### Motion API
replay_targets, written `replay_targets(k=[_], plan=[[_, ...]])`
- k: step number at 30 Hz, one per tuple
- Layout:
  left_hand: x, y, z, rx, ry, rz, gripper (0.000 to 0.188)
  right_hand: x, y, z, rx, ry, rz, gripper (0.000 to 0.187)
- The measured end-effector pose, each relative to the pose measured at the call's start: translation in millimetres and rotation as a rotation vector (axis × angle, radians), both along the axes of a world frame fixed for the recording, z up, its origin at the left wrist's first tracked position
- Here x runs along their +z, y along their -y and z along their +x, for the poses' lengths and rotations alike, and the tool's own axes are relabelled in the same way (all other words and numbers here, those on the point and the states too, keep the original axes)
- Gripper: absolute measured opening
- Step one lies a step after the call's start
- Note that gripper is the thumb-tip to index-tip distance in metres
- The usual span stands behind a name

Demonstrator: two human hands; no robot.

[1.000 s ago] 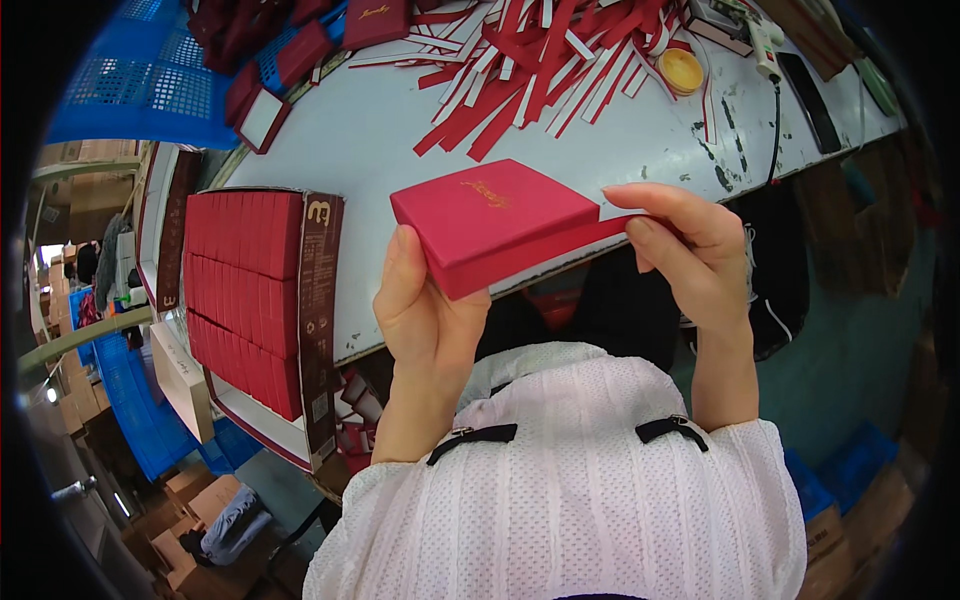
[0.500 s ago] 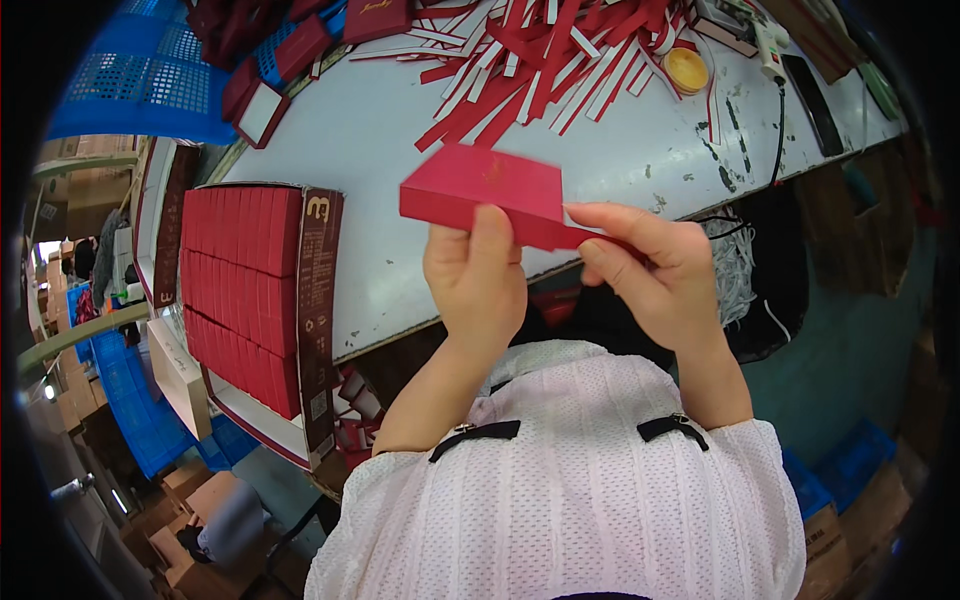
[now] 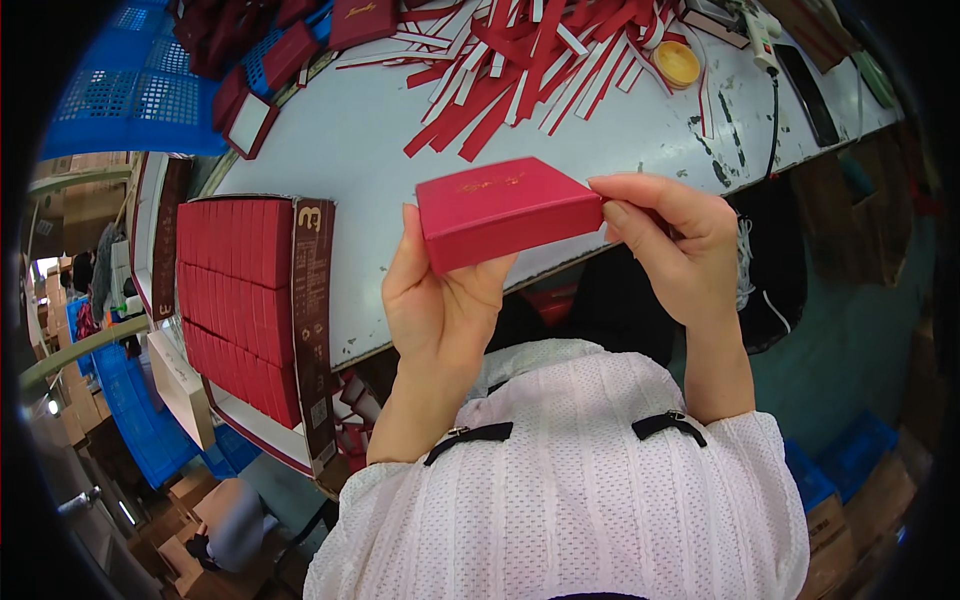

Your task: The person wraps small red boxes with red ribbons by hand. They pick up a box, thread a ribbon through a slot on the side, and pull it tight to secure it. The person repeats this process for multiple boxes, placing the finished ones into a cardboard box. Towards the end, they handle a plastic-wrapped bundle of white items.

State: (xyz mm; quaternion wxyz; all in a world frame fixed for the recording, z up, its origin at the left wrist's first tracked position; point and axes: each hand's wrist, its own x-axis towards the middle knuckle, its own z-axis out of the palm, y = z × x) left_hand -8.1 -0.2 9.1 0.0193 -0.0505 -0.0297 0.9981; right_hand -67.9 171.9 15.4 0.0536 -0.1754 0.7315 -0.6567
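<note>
A flat red gift box (image 3: 515, 205) with gold lettering on its lid is held up over the table's front edge. My left hand (image 3: 440, 290) is closed on its left end, the thumb against the side and the other fingers partly hidden underneath. At the box's right corner, my right hand (image 3: 680, 230) pinches with thumb and forefinger. Whether a strip end lies between those fingertips cannot be seen. Beyond the box, many loose red and white strips (image 3: 530, 70) lie heaped on the white table (image 3: 370, 130).
On the left stands a carton (image 3: 315, 330) packed with rows of red boxes (image 3: 235, 300). Behind it are a blue plastic crate (image 3: 120, 110) and an open small box (image 3: 250, 125). A yellow round dish (image 3: 677, 64), a power strip (image 3: 762, 45) and a dark phone-like slab (image 3: 808, 95) lie at the right.
The red box has turned and come slightly nearer and right. My left hand has shifted from its front side to its left end; my right hand stays at the right corner.
</note>
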Motion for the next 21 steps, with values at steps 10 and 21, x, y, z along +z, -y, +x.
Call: replay_targets(k=[10,21], plan=[[-17,12,-2,0.030,0.023,0.097,0.031,12,-5,6,-0.010,-0.224,0.102,0.014],[-14,-12,-3,0.105,-0.045,-0.173,0.030,-8,7,2,0.025,0.014,-0.034,0.017]])
